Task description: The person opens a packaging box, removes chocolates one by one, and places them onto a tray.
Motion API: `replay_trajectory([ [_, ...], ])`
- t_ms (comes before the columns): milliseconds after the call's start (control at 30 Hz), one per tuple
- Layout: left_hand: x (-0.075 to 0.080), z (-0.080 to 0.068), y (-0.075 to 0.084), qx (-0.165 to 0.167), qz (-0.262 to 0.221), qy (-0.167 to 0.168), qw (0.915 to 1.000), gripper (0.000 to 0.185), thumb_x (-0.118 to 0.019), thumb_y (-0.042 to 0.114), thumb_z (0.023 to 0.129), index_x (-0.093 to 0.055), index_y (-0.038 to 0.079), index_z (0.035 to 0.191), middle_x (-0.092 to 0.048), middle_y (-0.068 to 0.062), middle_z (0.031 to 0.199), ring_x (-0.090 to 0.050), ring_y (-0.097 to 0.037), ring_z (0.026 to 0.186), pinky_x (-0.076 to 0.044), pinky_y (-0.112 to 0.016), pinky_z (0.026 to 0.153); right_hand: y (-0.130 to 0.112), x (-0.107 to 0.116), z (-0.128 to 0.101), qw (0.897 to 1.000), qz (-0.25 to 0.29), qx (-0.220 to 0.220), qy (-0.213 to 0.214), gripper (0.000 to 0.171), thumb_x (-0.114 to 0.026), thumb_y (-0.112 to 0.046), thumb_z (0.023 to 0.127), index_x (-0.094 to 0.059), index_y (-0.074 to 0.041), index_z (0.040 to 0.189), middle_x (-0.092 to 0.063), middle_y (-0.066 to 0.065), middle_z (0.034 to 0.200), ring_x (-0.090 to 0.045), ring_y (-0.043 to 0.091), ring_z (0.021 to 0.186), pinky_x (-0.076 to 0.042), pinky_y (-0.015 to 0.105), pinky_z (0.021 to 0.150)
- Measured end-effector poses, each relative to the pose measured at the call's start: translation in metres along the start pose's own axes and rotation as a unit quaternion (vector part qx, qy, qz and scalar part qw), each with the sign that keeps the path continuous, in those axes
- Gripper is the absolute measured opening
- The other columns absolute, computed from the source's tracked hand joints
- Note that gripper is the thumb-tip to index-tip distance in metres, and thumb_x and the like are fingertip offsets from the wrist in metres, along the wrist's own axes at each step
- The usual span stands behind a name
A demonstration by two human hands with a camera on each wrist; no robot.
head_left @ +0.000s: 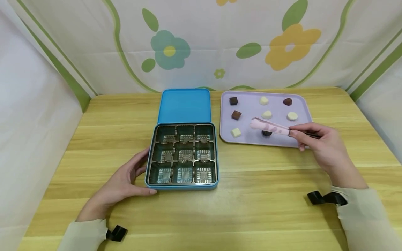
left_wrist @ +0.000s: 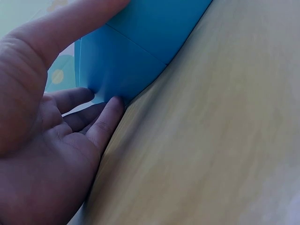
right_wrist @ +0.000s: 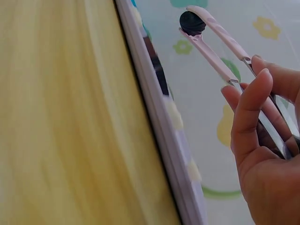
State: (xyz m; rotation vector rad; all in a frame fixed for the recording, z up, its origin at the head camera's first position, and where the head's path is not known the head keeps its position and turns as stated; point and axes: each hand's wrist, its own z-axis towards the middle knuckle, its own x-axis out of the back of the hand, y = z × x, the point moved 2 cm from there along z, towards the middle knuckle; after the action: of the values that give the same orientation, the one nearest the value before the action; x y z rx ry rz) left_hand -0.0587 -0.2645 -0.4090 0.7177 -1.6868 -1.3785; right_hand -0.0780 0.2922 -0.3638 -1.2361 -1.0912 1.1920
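Note:
My right hand (head_left: 323,146) holds a pair of tongs (head_left: 273,127) with pink tips above a lilac tray (head_left: 251,139). Between those tips, in the right wrist view, is a round dark chocolate (right_wrist: 192,23). My left hand (head_left: 125,181) holds the front left corner of a blue tin box (head_left: 185,187), thumb along the front and fingers against the left side, also seen in the left wrist view. Inside the tin, a dark plastic insert (head_left: 183,161) is divided into several compartments with nothing in them. Its blue lid (head_left: 185,104) lies back, open.
On the tray lie several chocolates: a dark cube (head_left: 233,101), a brown square (head_left: 236,115), a pale square (head_left: 236,132), white hearts (head_left: 267,114), a brown shell (head_left: 287,101), a white round one (head_left: 292,116) and a dark piece (head_left: 266,133) partly under the tongs. A flowered cloth (head_left: 207,45) hangs behind the wooden table (head_left: 235,209).

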Motion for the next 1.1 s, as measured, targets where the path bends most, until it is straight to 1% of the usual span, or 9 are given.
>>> replay_trajectory([
  [167,-0.001,0.0,0.001,0.006,0.0,0.0,1.0,0.123,-0.095,-0.002,0.076,-0.024,0.02,0.173,-0.028,-0.016,0.177,-0.039,0.004,0.15,-0.041,-0.009,0.117,0.007,0.028,-0.004,0.999,0.022,-0.005,0.045,0.016,-0.075,0.011,0.094,-0.082,0.005,0.108,-0.083,0.0,0.092,-0.061,0.013,0.059,-0.053,0.021,0.051],
  [300,-0.001,0.001,0.002,0.01,-0.001,-0.001,0.9999,0.123,-0.095,-0.001,0.076,-0.024,0.021,0.173,-0.028,-0.015,0.177,-0.04,0.003,0.15,-0.041,-0.009,0.116,0.01,0.053,-0.01,0.996,0.036,-0.002,0.085,0.017,-0.073,0.013,0.094,-0.083,0.005,0.106,-0.082,0.0,0.087,-0.062,0.012,0.059,-0.053,0.02,0.051],
  [367,-0.001,0.001,0.002,0.011,-0.002,-0.001,0.9999,0.123,-0.095,-0.001,0.076,-0.024,0.021,0.173,-0.029,-0.016,0.176,-0.041,0.002,0.149,-0.04,-0.008,0.116,0.011,0.064,-0.012,0.994,0.037,-0.004,0.107,0.017,-0.074,0.013,0.094,-0.083,0.005,0.106,-0.082,0.001,0.085,-0.061,0.011,0.059,-0.053,0.02,0.051],
  [500,0.0,0.0,0.003,0.014,-0.003,0.002,0.9999,0.122,-0.095,-0.001,0.076,-0.025,0.021,0.173,-0.03,-0.016,0.175,-0.043,0.0,0.148,-0.041,-0.008,0.116,0.013,0.083,-0.016,0.99,0.034,-0.006,0.135,0.017,-0.075,0.012,0.093,-0.082,0.006,0.107,-0.082,0.001,0.085,-0.062,0.012,0.058,-0.054,0.02,0.051],
  [633,-0.001,-0.001,0.002,0.015,-0.001,0.004,0.9999,0.122,-0.095,-0.002,0.076,-0.025,0.021,0.173,-0.03,-0.016,0.175,-0.042,0.001,0.148,-0.04,-0.008,0.116,0.016,0.096,-0.019,0.989,0.017,-0.008,0.146,0.016,-0.078,0.009,0.092,-0.082,0.006,0.107,-0.083,0.0,0.085,-0.063,0.011,0.058,-0.055,0.019,0.051],
  [833,-0.001,-0.001,0.003,0.014,-0.001,0.004,0.9999,0.122,-0.095,-0.001,0.076,-0.024,0.02,0.173,-0.03,-0.017,0.176,-0.04,0.004,0.149,-0.041,-0.008,0.116,0.017,0.108,-0.023,0.989,-0.028,-0.011,0.144,0.017,-0.08,0.004,0.092,-0.083,0.004,0.109,-0.083,-0.004,0.083,-0.063,0.01,0.057,-0.054,0.018,0.051],
  [1033,0.0,-0.001,0.004,0.012,0.001,0.004,0.9999,0.123,-0.095,-0.002,0.075,-0.025,0.02,0.173,-0.031,-0.017,0.175,-0.04,0.004,0.149,-0.041,-0.009,0.116,0.015,0.113,-0.025,0.985,-0.111,-0.028,0.129,0.019,-0.081,0.002,0.093,-0.083,0.0,0.111,-0.083,-0.01,0.085,-0.064,0.011,0.056,-0.055,0.019,0.051],
  [1100,0.0,-0.001,0.004,0.012,0.0,0.004,0.9999,0.123,-0.095,-0.002,0.075,-0.024,0.02,0.173,-0.031,-0.017,0.175,-0.04,0.004,0.149,-0.041,-0.009,0.116,0.014,0.113,-0.026,0.984,-0.123,-0.03,0.126,0.019,-0.081,0.003,0.093,-0.083,0.0,0.112,-0.082,-0.01,0.084,-0.064,0.011,0.056,-0.056,0.019,0.051],
])
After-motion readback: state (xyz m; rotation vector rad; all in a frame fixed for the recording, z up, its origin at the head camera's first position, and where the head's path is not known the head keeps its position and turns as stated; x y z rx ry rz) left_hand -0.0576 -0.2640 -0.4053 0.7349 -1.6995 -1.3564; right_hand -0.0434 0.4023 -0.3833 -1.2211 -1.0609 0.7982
